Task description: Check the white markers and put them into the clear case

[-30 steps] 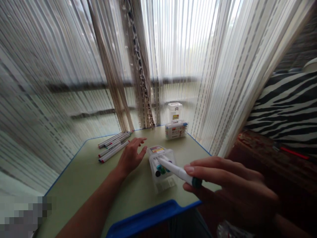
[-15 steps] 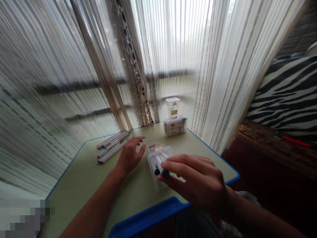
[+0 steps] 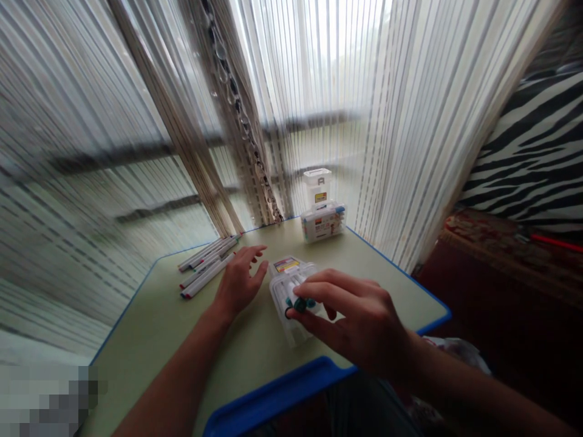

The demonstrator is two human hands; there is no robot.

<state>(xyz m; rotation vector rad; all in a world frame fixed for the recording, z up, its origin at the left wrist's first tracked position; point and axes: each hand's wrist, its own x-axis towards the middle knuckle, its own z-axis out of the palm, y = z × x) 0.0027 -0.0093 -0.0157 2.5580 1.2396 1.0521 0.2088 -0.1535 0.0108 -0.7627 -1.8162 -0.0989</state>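
My right hand point(image 3: 353, 312) pinches a white marker point(image 3: 298, 300) by its dark green end, over an open clear plastic case point(image 3: 291, 335). Other markers with teal and dark ends lie in that case, partly hidden by my fingers. Left of the case, my left hand point(image 3: 241, 276) hovers or rests with its fingers apart and nothing in them; whether it touches the table I cannot tell. Beyond its wrist lies a loose group of white markers point(image 3: 207, 276) with red, blue and green ends.
A closed clear case of markers point(image 3: 323, 223) stands at the far edge of the pale green table point(image 3: 164, 340), with a taller clear container point(image 3: 317, 187) behind it. A blue tray edge point(image 3: 277, 394) runs along the near side. String curtains point(image 3: 401, 133) hang behind the table.
The marker in my right hand sits slightly higher and closer over the case, and more teal ends show beside it. My left hand stays nearly still. The view has shifted slightly.
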